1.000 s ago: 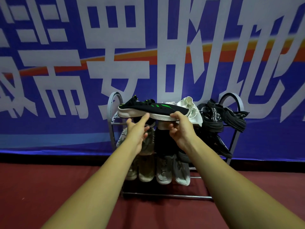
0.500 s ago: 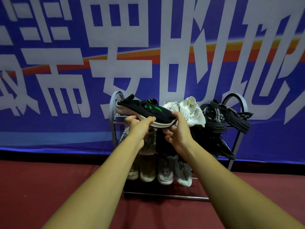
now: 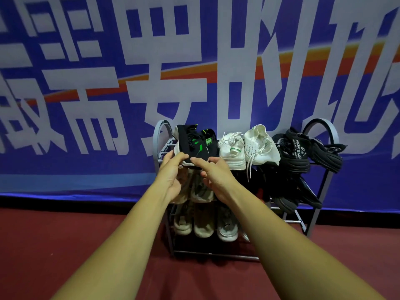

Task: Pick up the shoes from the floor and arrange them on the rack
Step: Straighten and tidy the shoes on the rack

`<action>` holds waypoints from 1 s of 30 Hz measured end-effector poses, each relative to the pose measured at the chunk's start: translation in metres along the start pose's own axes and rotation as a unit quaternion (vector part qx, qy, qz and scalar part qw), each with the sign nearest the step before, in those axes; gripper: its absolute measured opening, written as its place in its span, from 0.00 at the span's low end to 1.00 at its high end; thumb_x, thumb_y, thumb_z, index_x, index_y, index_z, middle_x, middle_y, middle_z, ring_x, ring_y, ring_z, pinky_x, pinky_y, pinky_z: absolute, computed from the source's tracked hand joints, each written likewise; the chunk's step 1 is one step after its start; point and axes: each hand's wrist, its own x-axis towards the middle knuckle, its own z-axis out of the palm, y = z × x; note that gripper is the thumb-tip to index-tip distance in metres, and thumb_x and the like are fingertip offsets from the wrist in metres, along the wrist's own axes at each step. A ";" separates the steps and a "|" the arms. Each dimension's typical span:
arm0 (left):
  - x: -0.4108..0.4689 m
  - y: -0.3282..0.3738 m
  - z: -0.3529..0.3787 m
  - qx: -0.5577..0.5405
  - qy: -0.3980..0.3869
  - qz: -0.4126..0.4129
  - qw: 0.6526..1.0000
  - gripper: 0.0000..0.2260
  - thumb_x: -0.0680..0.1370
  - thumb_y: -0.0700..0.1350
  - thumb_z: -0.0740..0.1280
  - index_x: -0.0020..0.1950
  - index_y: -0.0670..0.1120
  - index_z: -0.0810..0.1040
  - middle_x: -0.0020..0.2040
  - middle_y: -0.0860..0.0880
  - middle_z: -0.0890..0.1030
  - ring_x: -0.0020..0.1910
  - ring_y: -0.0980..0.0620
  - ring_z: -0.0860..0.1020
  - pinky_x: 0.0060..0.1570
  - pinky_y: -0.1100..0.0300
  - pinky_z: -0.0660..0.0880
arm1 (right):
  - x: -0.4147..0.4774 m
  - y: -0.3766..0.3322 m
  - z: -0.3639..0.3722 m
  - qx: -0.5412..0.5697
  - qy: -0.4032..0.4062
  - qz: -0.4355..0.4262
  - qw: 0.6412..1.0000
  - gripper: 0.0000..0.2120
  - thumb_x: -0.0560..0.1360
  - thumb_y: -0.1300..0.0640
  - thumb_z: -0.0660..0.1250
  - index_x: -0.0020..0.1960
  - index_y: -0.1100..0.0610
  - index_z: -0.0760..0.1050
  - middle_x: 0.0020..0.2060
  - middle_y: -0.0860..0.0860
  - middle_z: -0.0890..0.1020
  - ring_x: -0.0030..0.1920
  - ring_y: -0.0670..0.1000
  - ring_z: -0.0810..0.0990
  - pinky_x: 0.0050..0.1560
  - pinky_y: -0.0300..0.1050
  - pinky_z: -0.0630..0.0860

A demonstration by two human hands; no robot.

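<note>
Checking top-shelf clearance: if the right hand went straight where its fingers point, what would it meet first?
Probably the black knit sneaker with green stripes; the right hand seems to pinch its toe.

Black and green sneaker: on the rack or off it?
On, apparently: the black and green sneaker lies on the top shelf of the rack, beside the white sneakers.

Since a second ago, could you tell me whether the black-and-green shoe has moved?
Yes: the black-and-green shoe swung left, off the white shoes, toward the left hoop of the rack.
</note>
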 end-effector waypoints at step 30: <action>0.044 0.002 -0.055 0.048 0.057 0.058 0.996 0.05 0.77 0.42 0.68 0.49 0.53 0.78 0.39 0.55 0.83 0.35 0.60 0.78 0.36 0.62 0.68 | 0.042 0.026 0.065 -0.058 0.010 -0.015 0.998 0.15 0.76 0.57 0.66 0.63 0.54 0.76 0.48 0.53 0.83 0.35 0.47 0.78 0.31 0.37 0.75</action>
